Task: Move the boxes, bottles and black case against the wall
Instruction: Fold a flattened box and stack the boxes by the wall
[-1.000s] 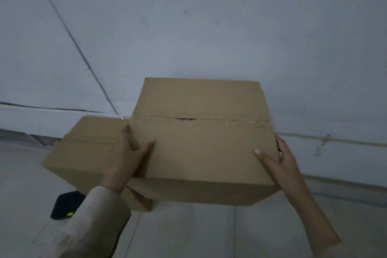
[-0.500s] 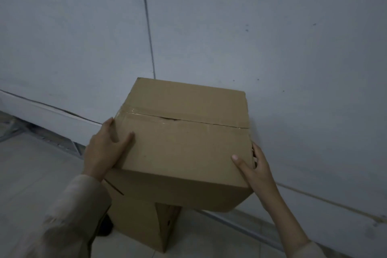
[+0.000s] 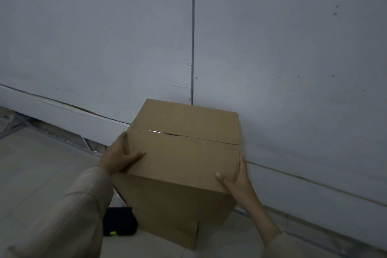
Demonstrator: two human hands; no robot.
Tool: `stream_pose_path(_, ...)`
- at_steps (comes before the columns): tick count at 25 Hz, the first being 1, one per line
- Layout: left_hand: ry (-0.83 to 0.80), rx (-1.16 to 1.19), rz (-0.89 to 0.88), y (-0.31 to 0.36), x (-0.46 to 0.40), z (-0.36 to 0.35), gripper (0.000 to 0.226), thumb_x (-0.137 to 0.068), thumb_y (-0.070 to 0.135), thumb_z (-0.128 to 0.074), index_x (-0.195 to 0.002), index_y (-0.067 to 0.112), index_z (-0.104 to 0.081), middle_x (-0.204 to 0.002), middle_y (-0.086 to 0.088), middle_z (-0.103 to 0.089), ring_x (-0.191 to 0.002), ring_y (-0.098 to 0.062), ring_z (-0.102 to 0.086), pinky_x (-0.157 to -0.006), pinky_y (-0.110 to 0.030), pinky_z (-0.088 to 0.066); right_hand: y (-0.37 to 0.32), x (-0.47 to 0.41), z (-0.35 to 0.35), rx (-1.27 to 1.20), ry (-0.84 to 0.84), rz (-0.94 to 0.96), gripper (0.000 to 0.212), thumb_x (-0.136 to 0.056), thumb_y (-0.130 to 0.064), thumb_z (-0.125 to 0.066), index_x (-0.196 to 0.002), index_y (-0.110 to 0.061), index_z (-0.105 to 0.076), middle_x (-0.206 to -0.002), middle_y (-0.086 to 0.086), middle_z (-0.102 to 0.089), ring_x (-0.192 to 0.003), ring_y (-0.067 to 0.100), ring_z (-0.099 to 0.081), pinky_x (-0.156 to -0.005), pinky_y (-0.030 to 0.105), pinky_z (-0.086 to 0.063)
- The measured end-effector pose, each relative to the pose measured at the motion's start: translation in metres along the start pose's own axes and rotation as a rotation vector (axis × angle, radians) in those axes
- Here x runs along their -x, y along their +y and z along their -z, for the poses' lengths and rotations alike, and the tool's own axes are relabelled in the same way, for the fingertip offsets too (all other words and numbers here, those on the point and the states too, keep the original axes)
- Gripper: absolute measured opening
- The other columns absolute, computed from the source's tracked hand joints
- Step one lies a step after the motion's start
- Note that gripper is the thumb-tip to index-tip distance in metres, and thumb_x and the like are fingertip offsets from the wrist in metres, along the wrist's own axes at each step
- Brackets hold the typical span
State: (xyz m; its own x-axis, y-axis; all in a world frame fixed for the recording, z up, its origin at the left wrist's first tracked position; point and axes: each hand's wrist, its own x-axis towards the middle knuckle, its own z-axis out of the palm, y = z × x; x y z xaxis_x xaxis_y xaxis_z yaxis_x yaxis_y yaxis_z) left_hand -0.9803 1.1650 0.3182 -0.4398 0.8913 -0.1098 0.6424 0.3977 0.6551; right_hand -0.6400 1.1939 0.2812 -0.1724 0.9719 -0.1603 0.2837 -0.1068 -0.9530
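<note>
A closed brown cardboard box (image 3: 186,148) with a taped top seam is held between both hands, close to the grey wall (image 3: 272,48). My left hand (image 3: 118,156) grips its left edge, thumb on top. My right hand (image 3: 236,181) presses its right near corner. Directly under it stands a second cardboard box (image 3: 178,216) on the floor, against the wall; the upper box appears to rest on it. A black case (image 3: 120,224) with a small yellow-green mark lies on the floor left of the lower box, partly hidden by my left sleeve.
The pale tiled floor (image 3: 37,163) stretches to the left. A white skirting strip (image 3: 52,109) runs along the wall base, with a metal rail and cables below it. A thin cable (image 3: 314,183) follows the wall on the right.
The held box has moved closer to the wall and down over the lower box. The view has swung, and the black case shows beside the lower box again.
</note>
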Motion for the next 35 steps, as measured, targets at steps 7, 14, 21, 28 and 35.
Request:
stream_pose_path(7, 0.048, -0.249, -0.125, -0.043, -0.019, -0.012, 0.091, -0.07, 0.072, -0.045, -0.145, 0.028, -0.022, -0.158, -0.005, -0.014, -0.144, -0.027, -0.015, -0.116, -0.049, -0.011, -0.007, -0.022, -0.055, 0.091, 0.206, 0.03, 0.055, -0.084, -0.019, -0.064, -0.135, -0.02, -0.044, -0.145, 0.012, -0.037, -0.132, 0.023, -0.038, -0.102, 0.021, -0.028)
stream_pose_path(14, -0.013, -0.406, -0.338, -0.05, 0.0, -0.042, 0.106, -0.049, 0.092, 0.009, -0.142, 0.044, -0.01, -0.158, 0.01, -0.005, -0.146, -0.021, 0.001, -0.111, -0.058, 0.006, -0.024, -0.044, -0.089, 0.112, 0.213, -0.003, 0.053, -0.089, -0.024, -0.056, -0.139, -0.018, -0.039, -0.148, 0.018, -0.027, -0.137, 0.028, -0.03, -0.112, 0.03, -0.022)
stream_pose_path(21, -0.119, -0.52, -0.271, -0.042, -0.037, -0.028, 0.078, -0.075, 0.076, -0.019, -0.143, 0.043, -0.002, -0.159, 0.009, 0.003, -0.147, -0.025, 0.005, -0.113, -0.062, 0.001, -0.033, -0.055, -0.098, 0.128, 0.137, -0.031, 0.052, -0.095, -0.029, -0.044, -0.144, -0.025, -0.027, -0.156, 0.011, -0.01, -0.143, 0.026, -0.017, -0.113, 0.035, -0.02)
stream_pose_path(28, -0.08, -0.474, -0.345, -0.054, -0.049, -0.025, 0.111, -0.046, 0.09, 0.016, -0.144, 0.041, -0.003, -0.159, 0.008, -0.002, -0.147, -0.025, 0.002, -0.112, -0.063, 0.002, -0.028, -0.06, -0.102, 0.071, 0.133, 0.02, 0.049, -0.094, -0.025, -0.045, -0.141, -0.024, -0.03, -0.156, 0.004, -0.016, -0.144, 0.019, -0.014, -0.11, 0.029, -0.02)
stream_pose_path(35, 0.052, -0.513, -0.378, -0.061, -0.046, -0.03, 0.095, -0.061, 0.083, 0.015, -0.143, 0.043, -0.011, -0.158, 0.008, -0.012, -0.146, -0.022, -0.006, -0.113, -0.059, -0.001, -0.024, -0.06, -0.116, 0.008, 0.383, 0.136, 0.035, -0.091, -0.015, -0.052, -0.126, -0.013, -0.05, -0.134, 0.007, -0.048, -0.119, 0.012, -0.044, -0.093, 0.013, -0.027)
